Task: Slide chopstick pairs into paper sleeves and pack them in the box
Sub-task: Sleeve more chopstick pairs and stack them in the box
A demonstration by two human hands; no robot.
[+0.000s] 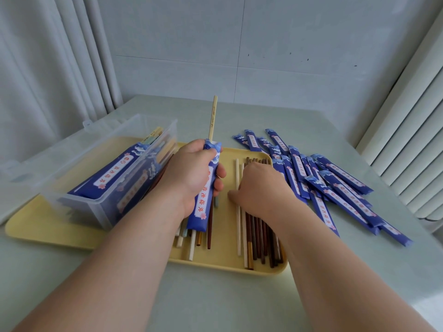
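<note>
My left hand [191,173] grips a blue paper sleeve [203,207] held upright over the yellow tray [220,257]. One pale chopstick [212,118] sticks up out of the sleeve's top. My right hand [261,188] lies palm down on a row of loose brown and pale chopsticks [261,243] in the tray, fingers curled onto them; whether it has one pinched is hidden. More loose chopsticks [191,243] lie under my left wrist. The clear plastic box [100,204] stands at the tray's left end with filled blue sleeves [112,173] inside.
A pile of several empty blue sleeves [335,185] spreads over the pale green table [215,303] right of the tray. The box's clear lid [14,168] lies at far left. Curtains hang at back left, and a ribbed white panel stands at the right.
</note>
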